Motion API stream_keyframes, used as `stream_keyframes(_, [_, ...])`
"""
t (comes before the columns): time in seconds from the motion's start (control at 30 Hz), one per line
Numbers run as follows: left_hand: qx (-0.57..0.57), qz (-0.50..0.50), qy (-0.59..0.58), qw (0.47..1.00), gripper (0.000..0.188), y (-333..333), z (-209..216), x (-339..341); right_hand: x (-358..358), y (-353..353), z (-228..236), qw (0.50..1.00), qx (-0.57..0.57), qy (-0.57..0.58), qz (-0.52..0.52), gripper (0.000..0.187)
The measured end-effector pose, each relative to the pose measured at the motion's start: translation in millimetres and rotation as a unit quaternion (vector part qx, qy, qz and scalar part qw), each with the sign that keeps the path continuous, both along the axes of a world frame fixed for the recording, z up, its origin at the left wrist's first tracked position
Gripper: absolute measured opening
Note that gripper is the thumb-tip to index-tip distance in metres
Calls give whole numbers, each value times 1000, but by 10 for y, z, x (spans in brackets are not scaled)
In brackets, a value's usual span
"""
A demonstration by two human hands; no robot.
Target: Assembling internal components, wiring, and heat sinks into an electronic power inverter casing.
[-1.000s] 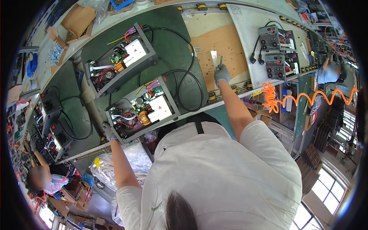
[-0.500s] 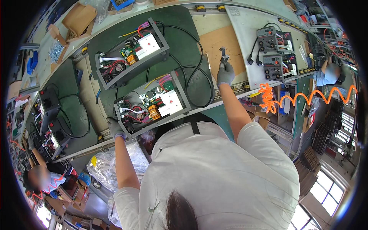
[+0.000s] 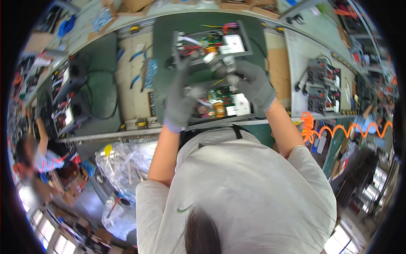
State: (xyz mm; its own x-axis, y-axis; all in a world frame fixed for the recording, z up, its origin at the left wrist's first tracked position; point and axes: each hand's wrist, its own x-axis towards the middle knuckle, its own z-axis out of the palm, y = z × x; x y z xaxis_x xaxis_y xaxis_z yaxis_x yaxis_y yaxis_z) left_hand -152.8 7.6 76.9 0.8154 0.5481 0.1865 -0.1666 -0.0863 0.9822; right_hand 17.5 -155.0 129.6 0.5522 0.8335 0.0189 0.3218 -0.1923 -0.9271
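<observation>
Two open electronic units with circuit boards and coloured wires lie on a green mat, the far unit (image 3: pixel 211 42) behind the near unit (image 3: pixel 222 106). My right hand (image 3: pixel 253 84), in a grey glove, grips a grey powered screwdriver (image 3: pixel 218 63) between the two units. My left hand (image 3: pixel 182 99), also gloved, lies with its fingers spread on the near unit's left end, one finger pointing toward the far unit. The screwdriver's tip is hidden by my hands.
An orange coiled hose (image 3: pixel 338 129) hangs at the bench's right end, beside grey boxes with cables (image 3: pixel 317 84). Black units (image 3: pixel 72 93) sit on the left part of the bench. Clear plastic bags (image 3: pixel 122 165) lie below its front edge. Another person (image 3: pixel 38 152) works at far left.
My right hand came in from the brown pad on the right with the screwdriver. My left hand rose from the bench's front edge onto the near unit. The view shifted left.
</observation>
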Motion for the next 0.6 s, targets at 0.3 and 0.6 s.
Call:
stream_keyframes(0.3, [-227, 259, -26, 938, 57, 539, -423, -615, -571, 1436, -440, 958, -95, 270, 8, 21])
stream_keyframes(0.6, [-113, 387, 408, 819, 30, 819, -2082, -1369, -540, 2362, -2037, 872, -465, -153, 25, 37])
